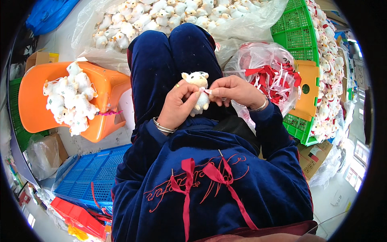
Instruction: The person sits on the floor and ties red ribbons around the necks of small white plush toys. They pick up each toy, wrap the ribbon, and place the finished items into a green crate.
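Note:
A small white plush animal (200, 105) with tan ears and muzzle is held upright over my lap, facing up. My left hand (177, 103) is closed around its left side, thumb and fingertips at the neck. My right hand (236, 92) pinches the end of a small white strip (207, 91) at the toy's neck, where a bit of pinkish red shows. The fingertips of both hands nearly meet there. Whether the strip is tied or stitched to the toy is too small to tell.
Left stands an orange plastic stool (32, 103) with a pile of white plush toys (72, 97). Ahead lies a clear bag of many more (161, 18). At right are a bag of red and white ribbons (278, 80), green crates (296, 34) and finished-looking toys (326, 80). A blue crate (88, 173) sits lower left.

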`<state>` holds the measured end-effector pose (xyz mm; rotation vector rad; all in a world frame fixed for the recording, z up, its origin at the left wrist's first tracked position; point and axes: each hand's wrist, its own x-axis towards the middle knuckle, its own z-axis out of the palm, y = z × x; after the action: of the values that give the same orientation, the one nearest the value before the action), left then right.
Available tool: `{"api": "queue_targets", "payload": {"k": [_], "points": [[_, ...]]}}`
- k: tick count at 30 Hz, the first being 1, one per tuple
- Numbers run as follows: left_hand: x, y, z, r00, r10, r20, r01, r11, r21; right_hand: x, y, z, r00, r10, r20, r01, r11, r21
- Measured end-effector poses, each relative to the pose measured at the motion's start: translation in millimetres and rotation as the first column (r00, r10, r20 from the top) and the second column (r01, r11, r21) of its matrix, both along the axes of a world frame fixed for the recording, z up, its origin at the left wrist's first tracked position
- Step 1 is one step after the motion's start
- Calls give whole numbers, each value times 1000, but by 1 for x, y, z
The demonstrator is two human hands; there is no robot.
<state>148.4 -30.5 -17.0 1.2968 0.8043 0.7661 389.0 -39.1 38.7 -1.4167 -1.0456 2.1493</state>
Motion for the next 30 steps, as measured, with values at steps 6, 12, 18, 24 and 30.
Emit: {"api": "queue_targets", "payload": {"k": [6,12,18,24,30], "points": [[3,1,3,999,23,49,-19,996,-91,-3,-6,-11,996,-71,-59,76,993,95],[3,2,-3,993,23,114,-1,981,-194,-17,-10,-9,965,-219,-147,242,956,166],[3,1,-2,991,36,125,-10,980,-199,-28,-14,-5,974,-223,23,203,921,332],[3,2,2,996,28,87,-10,978,-207,-33,-12,-4,898,-298,323,20,762,647],[0,11,2,993,-48,-105,69,974,214,-34,-4,10,914,-213,345,30,885,465]]}}
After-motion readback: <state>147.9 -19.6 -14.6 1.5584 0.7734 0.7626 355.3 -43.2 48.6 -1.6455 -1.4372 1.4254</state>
